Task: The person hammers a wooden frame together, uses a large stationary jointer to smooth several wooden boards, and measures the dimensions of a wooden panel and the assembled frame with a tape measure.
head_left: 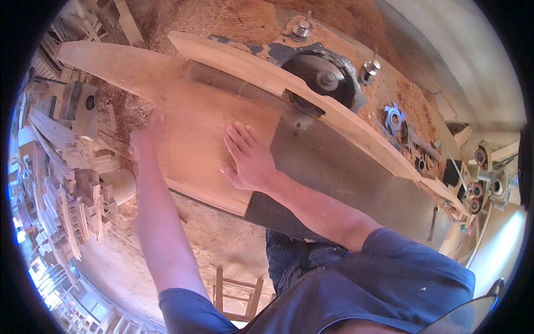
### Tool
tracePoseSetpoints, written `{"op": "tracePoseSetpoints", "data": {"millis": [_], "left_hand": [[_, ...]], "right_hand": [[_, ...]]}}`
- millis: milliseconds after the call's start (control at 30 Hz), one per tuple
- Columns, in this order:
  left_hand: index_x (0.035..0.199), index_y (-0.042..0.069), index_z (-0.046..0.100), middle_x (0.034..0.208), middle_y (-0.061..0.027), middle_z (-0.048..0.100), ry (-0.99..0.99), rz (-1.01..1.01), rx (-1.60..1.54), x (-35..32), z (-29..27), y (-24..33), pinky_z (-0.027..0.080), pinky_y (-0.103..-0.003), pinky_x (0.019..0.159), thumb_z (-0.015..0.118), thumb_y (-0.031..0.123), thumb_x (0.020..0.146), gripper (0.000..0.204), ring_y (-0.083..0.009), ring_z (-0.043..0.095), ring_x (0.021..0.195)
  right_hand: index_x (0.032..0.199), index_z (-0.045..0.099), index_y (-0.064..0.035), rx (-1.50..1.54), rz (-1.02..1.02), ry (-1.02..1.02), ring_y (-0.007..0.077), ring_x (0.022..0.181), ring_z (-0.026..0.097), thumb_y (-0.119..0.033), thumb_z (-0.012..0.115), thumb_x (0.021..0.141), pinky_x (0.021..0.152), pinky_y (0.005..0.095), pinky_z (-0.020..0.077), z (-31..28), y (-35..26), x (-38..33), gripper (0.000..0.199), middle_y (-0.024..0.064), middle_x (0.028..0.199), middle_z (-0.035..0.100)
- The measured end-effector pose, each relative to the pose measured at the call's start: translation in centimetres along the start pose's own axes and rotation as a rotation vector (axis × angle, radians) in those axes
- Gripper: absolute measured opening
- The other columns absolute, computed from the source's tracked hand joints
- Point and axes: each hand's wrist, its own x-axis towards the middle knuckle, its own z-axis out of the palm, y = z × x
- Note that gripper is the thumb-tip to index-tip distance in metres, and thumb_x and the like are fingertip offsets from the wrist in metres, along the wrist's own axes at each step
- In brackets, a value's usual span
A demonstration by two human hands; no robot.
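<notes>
Blue-sleeved arms reach out, right hand (248, 161) and left hand (146, 136) both spread flat, pressing the wide pale wooden board (194, 139) on the grey metal bench (334, 167).

A pale tan, faintly grained flat wooden board (206, 139) is seen on a grey, dull-sheened metal machine table (345, 178). A black round cutter guard (322, 78) is flecked with orange-brown sawdust (250, 22). Blue short sleeves (411, 261) are worn.

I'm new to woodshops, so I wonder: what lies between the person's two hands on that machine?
In the head view, only the bare face of the wooden board lies between the left hand and right hand; both press flat on it.
</notes>
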Motion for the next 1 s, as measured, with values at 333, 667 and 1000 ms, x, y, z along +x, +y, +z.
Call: {"op": "tracePoseSetpoints", "data": {"millis": [333,667,1000], "left_hand": [[0.108,-0.015,0.070,0.105,-0.0310,0.071,-0.164,-0.102,-0.231,-25.6,7.2,-22.5,0.050,-0.048,0.093,0.063,0.069,0.088,0.086,-0.0437,0.067,0.104],[0.105,-0.011,0.072,0.095,-0.0138,0.072,0.118,-0.320,-1.099,-52.8,10.9,-25.6,0.051,-0.035,0.082,0.078,0.043,0.088,0.057,-0.0227,0.064,0.084],[0.129,-0.007,0.064,0.122,-0.0143,0.067,0.261,-0.406,-1.320,-65.3,10.5,-26.7,0.045,-0.039,0.103,0.074,0.042,0.091,0.062,-0.0237,0.061,0.111]], "right_hand": [[0.136,0.055,0.0035,0.222,-0.225,-0.219,0.0374,0.143,0.041,-0.026,0.070,0.080,0.122,0.0478,0.0277,-7.7,0.8,-20.6,0.064,0.0188,0.148,0.051],[0.133,0.053,0.0058,0.819,0.646,0.042,0.0273,0.119,0.061,-0.013,0.074,0.083,0.106,0.0373,0.0444,-17.5,4.5,-33.4,0.058,0.0215,0.128,0.063],[0.117,0.064,0.0030,1.230,0.642,-0.246,0.0129,0.096,0.063,-0.009,0.076,0.087,0.089,0.0303,0.0502,-24.0,4.2,-35.2,0.035,0.0064,0.107,0.070]]}}
